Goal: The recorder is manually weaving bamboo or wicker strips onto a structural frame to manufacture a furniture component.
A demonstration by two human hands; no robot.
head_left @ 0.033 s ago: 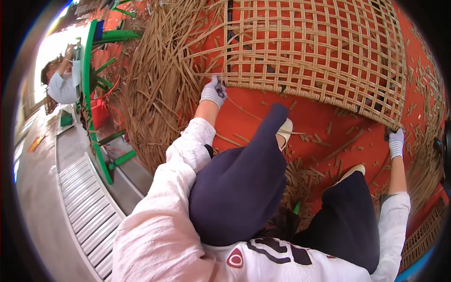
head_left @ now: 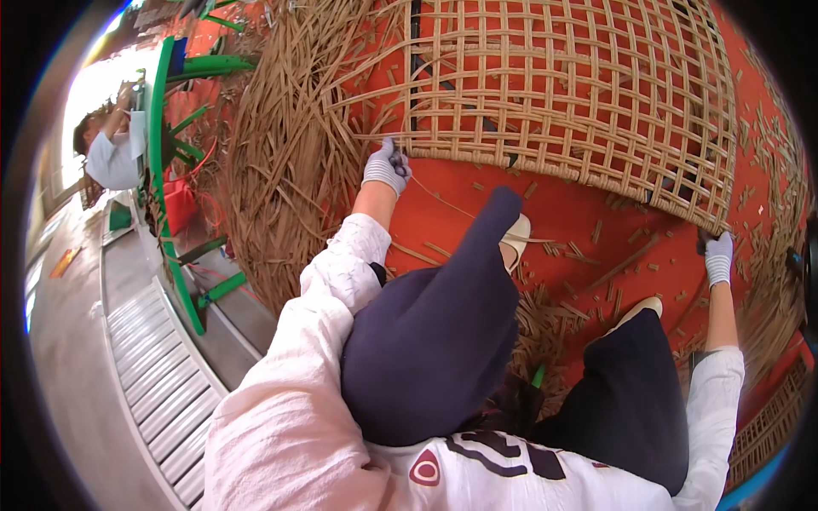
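A flat woven rattan panel (head_left: 545,111) with a wide open grid lies in front of me, its near edge wrapped in strands. At its near left corner my left hand (head_left: 388,167), in a grey-striped glove with dark fingertips, is closed on the edge. Loose strand ends stick out leftward there. My right hand (head_left: 718,258), gloved alike, is closed round the near right corner; its fingertips are partly hidden. One thin loose strand (head_left: 443,201) trails from the left hand toward my foot.
A large heap of rattan strips (head_left: 285,162) lies to the left. Short offcuts litter the red floor covering (head_left: 460,189) around my feet. A green metal frame (head_left: 158,153) and a slatted silver rack (head_left: 158,366) stand further left. Another person (head_left: 115,153) is at the far left.
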